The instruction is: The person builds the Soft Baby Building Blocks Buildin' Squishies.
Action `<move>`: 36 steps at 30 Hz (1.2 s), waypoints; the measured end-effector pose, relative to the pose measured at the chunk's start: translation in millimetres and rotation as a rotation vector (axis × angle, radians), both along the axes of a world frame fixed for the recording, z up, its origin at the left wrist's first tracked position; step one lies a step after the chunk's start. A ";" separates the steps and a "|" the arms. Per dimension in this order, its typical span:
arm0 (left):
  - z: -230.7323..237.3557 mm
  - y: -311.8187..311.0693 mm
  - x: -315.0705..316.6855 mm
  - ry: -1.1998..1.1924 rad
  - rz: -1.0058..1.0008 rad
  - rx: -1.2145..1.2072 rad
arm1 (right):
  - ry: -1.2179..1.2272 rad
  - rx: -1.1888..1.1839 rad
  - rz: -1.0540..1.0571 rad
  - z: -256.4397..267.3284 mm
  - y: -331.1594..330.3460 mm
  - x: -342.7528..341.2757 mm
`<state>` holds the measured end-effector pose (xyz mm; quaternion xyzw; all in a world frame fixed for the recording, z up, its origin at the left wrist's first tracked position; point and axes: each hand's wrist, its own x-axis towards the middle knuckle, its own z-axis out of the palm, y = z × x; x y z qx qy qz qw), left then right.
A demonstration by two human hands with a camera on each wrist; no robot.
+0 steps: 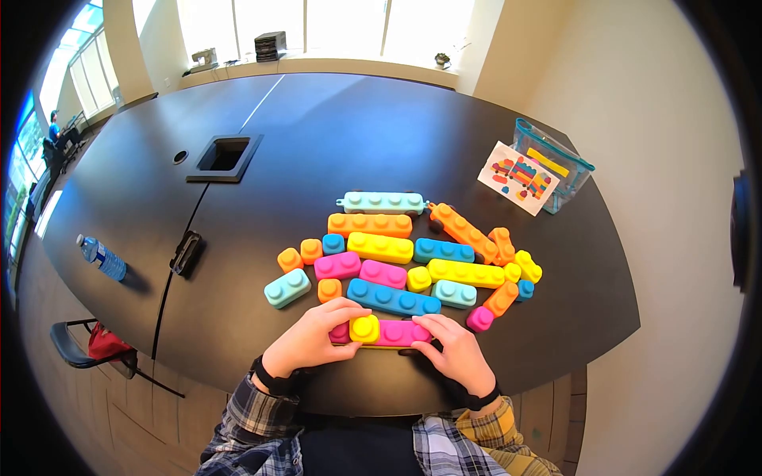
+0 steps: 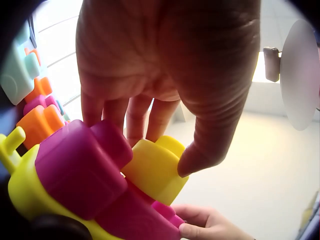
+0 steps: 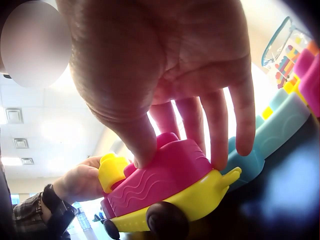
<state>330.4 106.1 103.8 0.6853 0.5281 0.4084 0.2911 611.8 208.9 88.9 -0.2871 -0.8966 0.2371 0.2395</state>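
Close to the table's near edge stands a yellow wheeled base with pink building blocks on top. The long pink block fills its right part, and a shorter pink block sits at the left end. My left hand pinches a small yellow block between thumb and fingers, over the seam of the pink ones; it looks slightly tilted in the left wrist view. At the other end, my right hand holds the long pink block, thumb on the near side and fingers on the far side.
Beyond the hands lie many loose blocks, including a long blue block, plus a light-blue wheeled base and an orange one. A picture card leans on a clear bag. A water bottle stands left.
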 end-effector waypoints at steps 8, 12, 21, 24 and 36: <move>1.6 0.8 2.8 0.046 -0.024 -0.035 | 0.002 -0.011 -0.007 -1.4 -0.4 1.0; 2.9 2.9 -0.2 0.085 -0.056 -0.032 | 0.005 -0.007 -0.001 -1.6 -0.2 1.8; 6.3 -0.3 6.3 0.276 -0.021 -0.007 | -0.001 -0.048 -0.007 -2.1 0.0 3.3; 0.0 1.6 11.8 0.302 0.016 -0.010 | -0.007 -0.050 -0.007 0.9 -0.8 2.7; -2.8 -0.7 15.6 0.344 0.089 -0.007 | 0.014 -0.065 0.005 -3.2 1.8 3.2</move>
